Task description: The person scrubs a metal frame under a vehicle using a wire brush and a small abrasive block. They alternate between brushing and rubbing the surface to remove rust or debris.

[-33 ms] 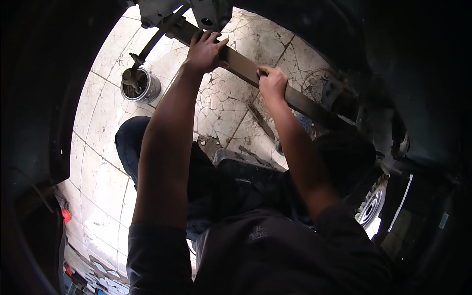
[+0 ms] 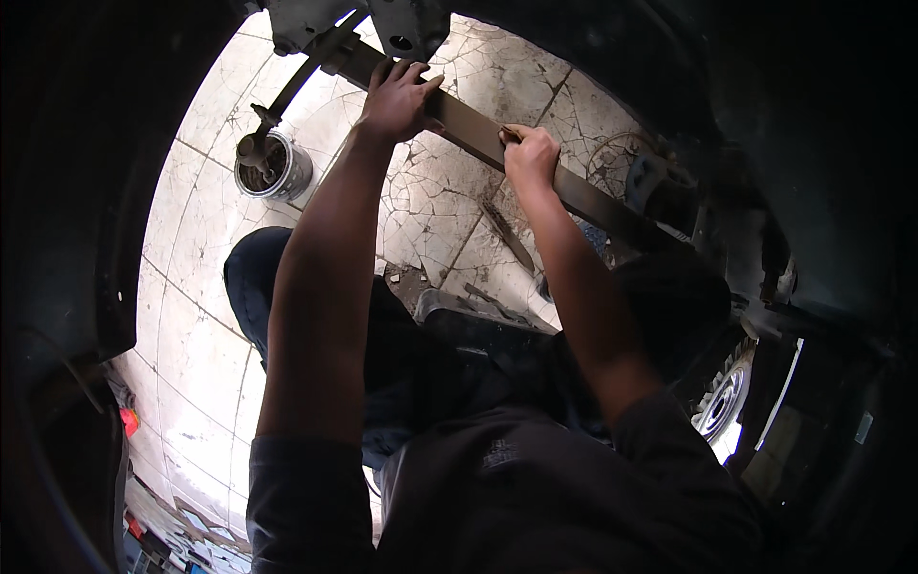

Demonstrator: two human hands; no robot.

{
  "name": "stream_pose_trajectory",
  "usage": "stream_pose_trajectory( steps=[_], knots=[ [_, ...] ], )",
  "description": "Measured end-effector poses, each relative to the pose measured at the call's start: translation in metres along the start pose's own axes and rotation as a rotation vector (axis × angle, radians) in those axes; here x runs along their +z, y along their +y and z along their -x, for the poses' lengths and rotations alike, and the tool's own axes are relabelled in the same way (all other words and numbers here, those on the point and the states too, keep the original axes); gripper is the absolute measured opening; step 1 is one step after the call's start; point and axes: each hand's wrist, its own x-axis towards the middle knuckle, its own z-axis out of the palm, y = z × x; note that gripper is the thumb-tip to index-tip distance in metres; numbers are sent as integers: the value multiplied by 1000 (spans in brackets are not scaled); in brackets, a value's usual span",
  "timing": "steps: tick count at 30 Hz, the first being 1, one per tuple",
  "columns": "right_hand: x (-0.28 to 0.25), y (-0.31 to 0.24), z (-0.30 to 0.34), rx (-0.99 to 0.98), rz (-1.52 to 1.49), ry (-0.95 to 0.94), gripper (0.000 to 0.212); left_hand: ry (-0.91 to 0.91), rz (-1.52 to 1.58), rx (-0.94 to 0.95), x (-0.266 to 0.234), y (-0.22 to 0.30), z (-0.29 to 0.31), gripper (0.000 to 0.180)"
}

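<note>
Slanting from a grey metal bracket (image 2: 411,24) at upper left into shadow at right: a long, straight, flat-faced bar (image 2: 469,124), dull brown on its lit stretch and darker along the near edge. Laid across its upper-left part, fingers spread: the left hand (image 2: 397,103). Curled in near its middle, thumb and forefinger together: the right hand (image 2: 532,161); impossible to tell whether clasping the bar's edge or something small. Underneath, a floor (image 2: 191,220) of pale tiles, webbed with cracks and smeared brown, with dark debris (image 2: 408,284) scattered about. To the left, on the tiles, a round metal can (image 2: 300,172), partly hidden by a rod's knobbed end (image 2: 251,148). All around, dark panels (image 2: 57,191); at lower right, a silvery wheel (image 2: 723,404).
</note>
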Motion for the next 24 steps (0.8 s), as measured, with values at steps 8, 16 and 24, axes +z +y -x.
stream_pose_trajectory(
  steps=[8, 16, 24],
  knots=[
    [-1, -9, 16, 6, -12, -63, 13, -48, -10, -39, -5, -3, -3, 92],
    [0, -2, 1, -48, -39, -72, 15, -42, -6, -37, -6, 0, -4, 92],
    [-2, 3, -11, -88, 42, -25, 20, -10, -2, -29, -5, -1, -6, 92]
  ],
)
